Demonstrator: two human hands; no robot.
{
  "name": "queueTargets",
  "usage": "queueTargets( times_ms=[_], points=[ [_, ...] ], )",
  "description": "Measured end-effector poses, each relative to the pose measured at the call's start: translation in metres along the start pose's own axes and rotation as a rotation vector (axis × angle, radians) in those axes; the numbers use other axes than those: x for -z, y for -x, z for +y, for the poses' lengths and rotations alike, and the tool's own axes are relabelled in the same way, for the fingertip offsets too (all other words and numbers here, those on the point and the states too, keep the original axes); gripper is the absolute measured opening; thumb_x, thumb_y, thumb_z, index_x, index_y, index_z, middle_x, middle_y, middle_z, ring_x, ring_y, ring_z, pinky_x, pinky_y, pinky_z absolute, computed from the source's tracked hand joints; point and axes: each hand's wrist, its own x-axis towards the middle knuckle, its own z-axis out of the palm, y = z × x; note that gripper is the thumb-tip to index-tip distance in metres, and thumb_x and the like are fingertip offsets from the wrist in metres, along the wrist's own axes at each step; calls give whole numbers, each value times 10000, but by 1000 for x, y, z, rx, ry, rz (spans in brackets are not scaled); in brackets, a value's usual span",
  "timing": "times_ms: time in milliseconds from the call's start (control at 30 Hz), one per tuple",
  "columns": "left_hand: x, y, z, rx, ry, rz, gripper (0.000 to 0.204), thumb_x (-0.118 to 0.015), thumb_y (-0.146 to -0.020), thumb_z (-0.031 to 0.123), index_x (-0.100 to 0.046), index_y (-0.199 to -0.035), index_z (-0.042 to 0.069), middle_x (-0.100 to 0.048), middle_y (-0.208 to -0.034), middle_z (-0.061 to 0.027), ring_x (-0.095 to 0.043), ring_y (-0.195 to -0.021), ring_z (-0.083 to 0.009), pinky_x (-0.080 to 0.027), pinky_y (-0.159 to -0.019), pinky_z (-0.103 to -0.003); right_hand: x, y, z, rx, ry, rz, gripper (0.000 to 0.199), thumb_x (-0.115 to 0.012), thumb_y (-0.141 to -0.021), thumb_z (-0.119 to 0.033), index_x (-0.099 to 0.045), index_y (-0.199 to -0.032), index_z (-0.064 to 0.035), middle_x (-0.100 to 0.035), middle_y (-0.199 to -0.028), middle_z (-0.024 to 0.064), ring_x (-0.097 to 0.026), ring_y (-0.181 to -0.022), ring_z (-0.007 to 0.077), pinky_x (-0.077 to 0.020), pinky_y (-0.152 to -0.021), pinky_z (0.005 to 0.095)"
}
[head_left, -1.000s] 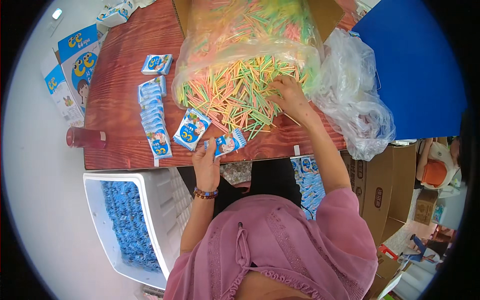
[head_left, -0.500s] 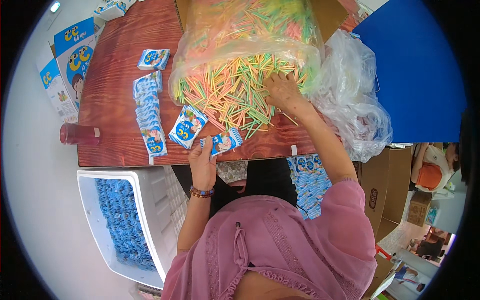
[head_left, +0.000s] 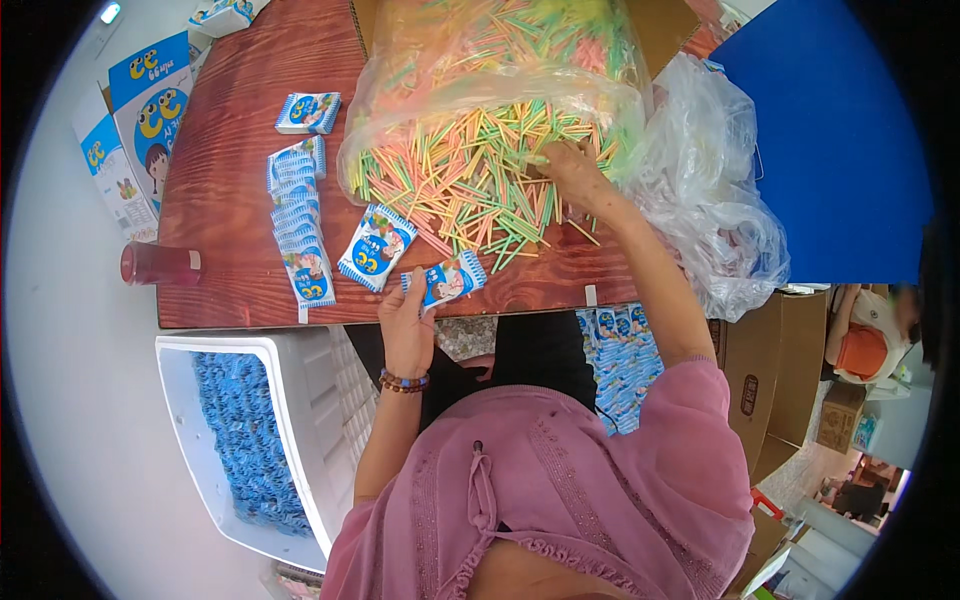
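Reddish wood grain runs across the surface [head_left: 230,140], and most of what the hands work on sits along its near edge. The left hand [head_left: 408,330] is at that near edge with its grip clamped on a small blue-and-white packet [head_left: 445,281], fingers curled under it and thumb on top, so the packet sticks out over the wood. A beaded bracelet [head_left: 402,381] circles the left wrist. Just left of the held packet, a second packet [head_left: 375,247] lies flat and apart from it. Farther left, a row of overlapping packets [head_left: 298,225] runs from the near edge toward the far side, with one single packet [head_left: 307,112] beyond its far end.

The right hand [head_left: 575,172] reaches into a heap of thin coloured sticks [head_left: 465,185], pink, green, yellow and orange, which spills out of a clear plastic bag [head_left: 480,60] lying in the middle of the surface. Its fingers are bent down among the sticks and partly closed; whether they actually pinch any I cannot tell. A crumpled clear bag [head_left: 710,210] sits at the right edge.

A red capped bottle [head_left: 160,265] lies at the near left corner. Below the near edge, on the left, stands a white bin [head_left: 300,420] filled with blue packets.
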Motion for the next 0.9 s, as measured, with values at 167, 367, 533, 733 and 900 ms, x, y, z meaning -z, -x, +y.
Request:
queueTargets(
  times_ms=[167,367,533,733,900],
  points=[
    [5,-2,2,1,-22,-25,157,-610,-926,180,-664,-956,36,-688,-927,-34,-652,-822,-101,-518,-725,-254,11,-6,-26,-447,-1164,155,250,-473,-981,-164,-495,-1182,-17,-618,-995,92,-595,-958,175,-454,-873,332],
    [-2,-2,3,15,-28,-39,155,-606,-928,181,-664,-951,39,-688,-926,-35,-651,-824,-103,-522,-734,-268,-25,1,-57,-366,-1202,390,213,-518,-959,-134,-517,-1134,-15,-635,-992,73,-584,-954,155,-441,-879,290],
    [1,-4,2,27,-11,-20,147,-600,-931,173,-663,-944,41,-686,-919,-36,-648,-829,-104,-523,-744,-274,-32,4,-60,-300,-672,396,127,-527,-944,-148,-541,-1020,-47,-636,-1008,97,-554,-982,211,-382,-959,335],
    [-16,-7,3,19,-9,-35,154,-591,-938,181,-663,-935,45,-683,-926,-36,-645,-833,-104,-523,-737,-276,-32,5,-54,-293,-844,452,102,-469,-972,-126,-507,-1009,-39,-627,-1016,95,-569,-1012,235,-385,-977,393],
    [-23,-27,-2,-25,33,-84,173,-579,-947,204,-644,-961,45,-663,-936,-23,-629,-841,-107,-520,-721,-277,14,-7,-66,-271,-1662,681,117,-422,-997,-131,-465,-1069,-50,-604,-958,90,-551,-1103,284,-340,-1037,422]
  ],
)
